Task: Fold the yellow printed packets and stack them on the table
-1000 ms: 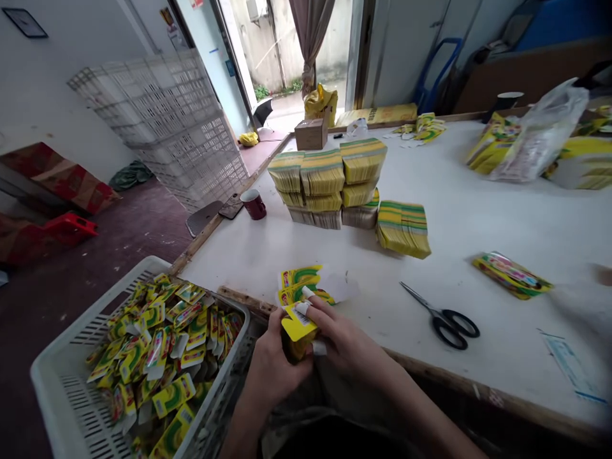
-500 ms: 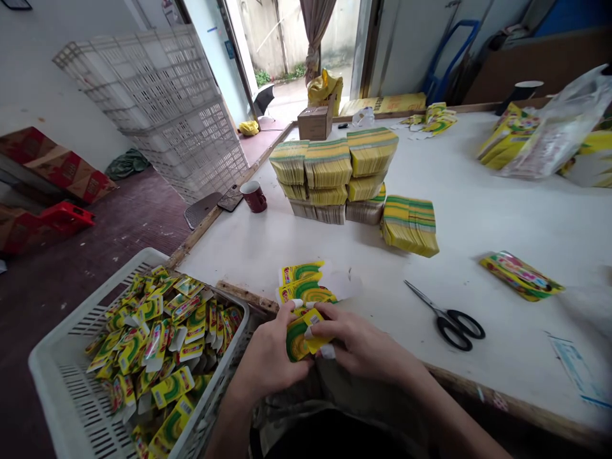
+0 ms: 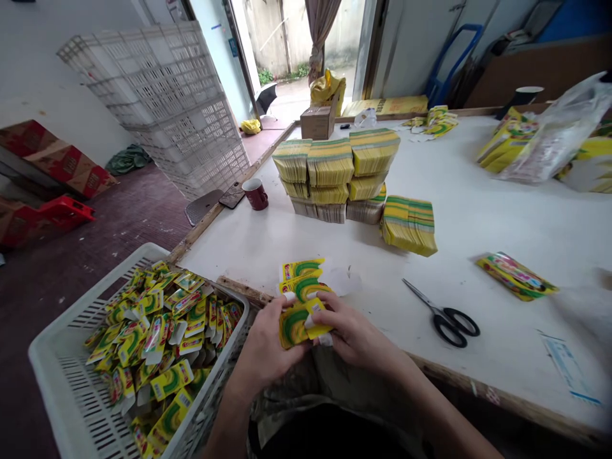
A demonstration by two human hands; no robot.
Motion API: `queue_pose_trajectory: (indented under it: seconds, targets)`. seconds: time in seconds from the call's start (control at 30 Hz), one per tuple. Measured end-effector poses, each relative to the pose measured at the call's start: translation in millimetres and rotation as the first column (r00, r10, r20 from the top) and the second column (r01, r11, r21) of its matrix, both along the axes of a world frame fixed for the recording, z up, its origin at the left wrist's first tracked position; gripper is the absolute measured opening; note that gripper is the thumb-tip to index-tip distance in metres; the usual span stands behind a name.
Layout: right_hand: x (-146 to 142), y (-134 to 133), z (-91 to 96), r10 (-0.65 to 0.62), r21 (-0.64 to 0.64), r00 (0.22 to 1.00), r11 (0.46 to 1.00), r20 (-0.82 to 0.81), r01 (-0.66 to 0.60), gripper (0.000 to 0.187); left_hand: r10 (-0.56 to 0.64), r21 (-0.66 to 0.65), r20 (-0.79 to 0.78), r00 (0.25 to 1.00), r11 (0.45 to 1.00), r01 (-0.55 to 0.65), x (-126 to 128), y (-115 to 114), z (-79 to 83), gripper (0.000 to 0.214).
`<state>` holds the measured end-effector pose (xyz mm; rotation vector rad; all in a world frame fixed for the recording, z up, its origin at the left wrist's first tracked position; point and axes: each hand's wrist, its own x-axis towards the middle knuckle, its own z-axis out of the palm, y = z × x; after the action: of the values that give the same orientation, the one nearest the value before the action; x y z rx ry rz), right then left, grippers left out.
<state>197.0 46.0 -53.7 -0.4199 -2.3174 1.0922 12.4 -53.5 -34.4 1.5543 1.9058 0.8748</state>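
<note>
At the table's near edge I hold a small yellow-and-green printed carton (image 3: 292, 327) between both hands. My left hand (image 3: 265, 341) grips its left side, with white wrapping on a fingertip. My right hand (image 3: 351, 328) pinches its right end, where a yellow flap folds over; white covers show on these fingertips too. Just beyond my fingers, several flat printed cartons (image 3: 302, 271) lie overlapping on the white table (image 3: 363, 255). To my left stands a white plastic basket (image 3: 57, 357) heaped with small yellow-green cartons (image 3: 157, 338).
Black-handled scissors (image 3: 449, 322) and a printed packet (image 3: 516, 275) lie to the right. Banded stacks of yellow cards (image 3: 329, 159) stand ahead, beside a maroon mug (image 3: 255, 194) and a phone (image 3: 232, 196). Tall white crates (image 3: 167, 95) rise at the left. A clear plastic bag (image 3: 549, 140) sits far right.
Both hands keep hold of the carton, which has moved slightly left and up. Its green face and folded flap show a little more. The camera view has shifted slightly.
</note>
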Motion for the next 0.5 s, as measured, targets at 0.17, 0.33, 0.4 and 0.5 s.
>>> queue_pose_trajectory:
  seconds: [0.17, 0.33, 0.4, 0.5]
  targets:
    - [-2, -7, -15.0, -0.222, 0.006, 0.963, 0.974, -0.153, 0.225, 0.022, 0.320, -0.005, 0.499, 0.805, 0.931, -0.366, -2, 0, -15.5, 0.065]
    - [-2, -5, -16.1, -0.111, 0.021, 0.988, 0.993, -0.104, 0.114, 0.024, 0.365, -0.077, 0.754, 0.546, 0.875, -0.478, -3, 0, -14.3, 0.058]
    - [-1, -3, -12.6, -0.105, -0.003, 0.990, 0.994, -0.096, 0.105, 0.021, 0.358, -0.084, 0.776, 0.519, 0.874, -0.478, 0, 1, -12.0, 0.054]
    - [-5, -7, -9.3, -0.216, -0.136, 0.968, 0.971, -0.125, 0.199, 0.024, 0.317, -0.088, 0.816, 0.483, 0.894, -0.439, 11, 4, -11.4, 0.049]
